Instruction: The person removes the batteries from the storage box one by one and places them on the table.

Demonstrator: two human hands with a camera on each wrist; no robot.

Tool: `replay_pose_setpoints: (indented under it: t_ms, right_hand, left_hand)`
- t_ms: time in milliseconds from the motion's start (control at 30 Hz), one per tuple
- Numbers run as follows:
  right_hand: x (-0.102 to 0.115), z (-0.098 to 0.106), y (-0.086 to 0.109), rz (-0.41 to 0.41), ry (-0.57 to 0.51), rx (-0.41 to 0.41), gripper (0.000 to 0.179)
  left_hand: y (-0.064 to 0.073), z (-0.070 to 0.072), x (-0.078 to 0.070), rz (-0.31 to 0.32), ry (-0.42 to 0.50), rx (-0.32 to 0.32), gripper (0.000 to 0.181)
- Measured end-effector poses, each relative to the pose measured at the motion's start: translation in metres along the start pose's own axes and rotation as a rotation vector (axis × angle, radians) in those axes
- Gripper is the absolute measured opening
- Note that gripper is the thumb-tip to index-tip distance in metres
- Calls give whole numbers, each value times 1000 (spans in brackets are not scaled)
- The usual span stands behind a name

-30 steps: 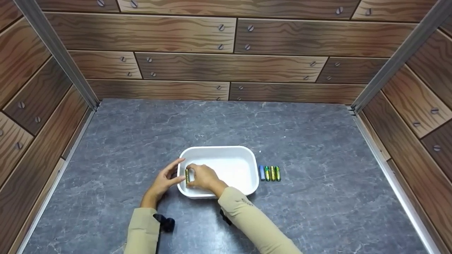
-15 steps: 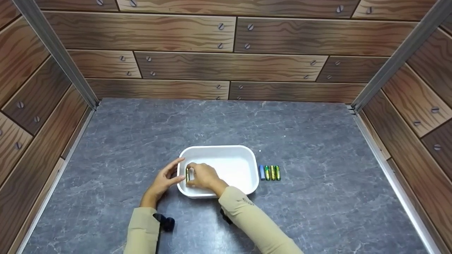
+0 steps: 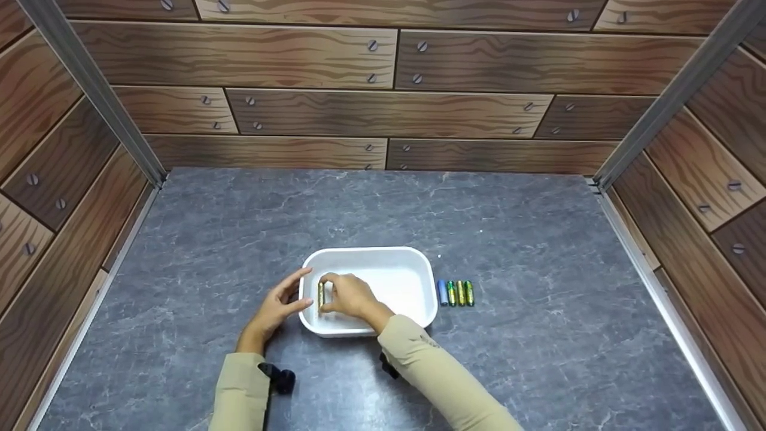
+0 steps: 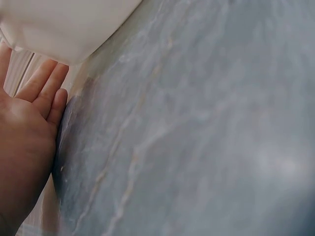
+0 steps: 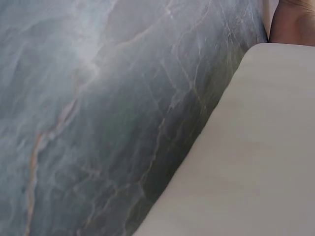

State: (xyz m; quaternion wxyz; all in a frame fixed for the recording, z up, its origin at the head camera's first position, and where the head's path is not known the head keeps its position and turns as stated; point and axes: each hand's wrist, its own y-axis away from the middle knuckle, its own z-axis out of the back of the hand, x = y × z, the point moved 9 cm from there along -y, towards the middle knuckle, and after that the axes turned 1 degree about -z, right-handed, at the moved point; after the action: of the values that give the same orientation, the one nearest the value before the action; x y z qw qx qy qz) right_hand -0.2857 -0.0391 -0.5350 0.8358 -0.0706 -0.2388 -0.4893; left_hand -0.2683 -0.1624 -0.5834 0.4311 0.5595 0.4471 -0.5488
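Note:
A white plastic tub (image 3: 383, 331) stands in the middle of the marbled tabletop. Inside its left end, my right hand (image 3: 352, 294) pinches a gold battery (image 3: 321, 297) lengthwise, thumb at the near end and a finger at the far end. My left hand (image 3: 277, 308) rests against the tub's left side, fingers spread and relaxed, fingertips at the rim. In the left wrist view, the left palm (image 4: 24, 132) lies beside the tub's underside (image 4: 69, 24). The right wrist view shows mostly the tub's outer wall (image 5: 256, 147); the right fingers are out of sight there.
Several batteries lie in a row just right of the tub, one blue battery (image 3: 443, 293) and others green and gold, such as the green battery (image 3: 470, 293). Wood-patterned walls (image 3: 383, 114) enclose the tabletop (image 3: 538, 347) at the back and sides.
My right hand has shifted slightly to the right inside the tub, and the gold battery has moved a little the same way, off the left wall. My left hand stays in place.

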Motion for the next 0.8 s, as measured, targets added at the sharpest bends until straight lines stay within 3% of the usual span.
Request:
replay_pose_setpoints:
  t_ms: [200, 800]
  right_hand:
    - [-6, 5, 3, -9, -31, 2, 55]
    - [-20, 24, 14, -26, -122, -1, 55]
  left_hand:
    - [1, -1, 1, 28, -7, 17, 70]
    - [1, -1, -2, -8, -19, 5, 70]
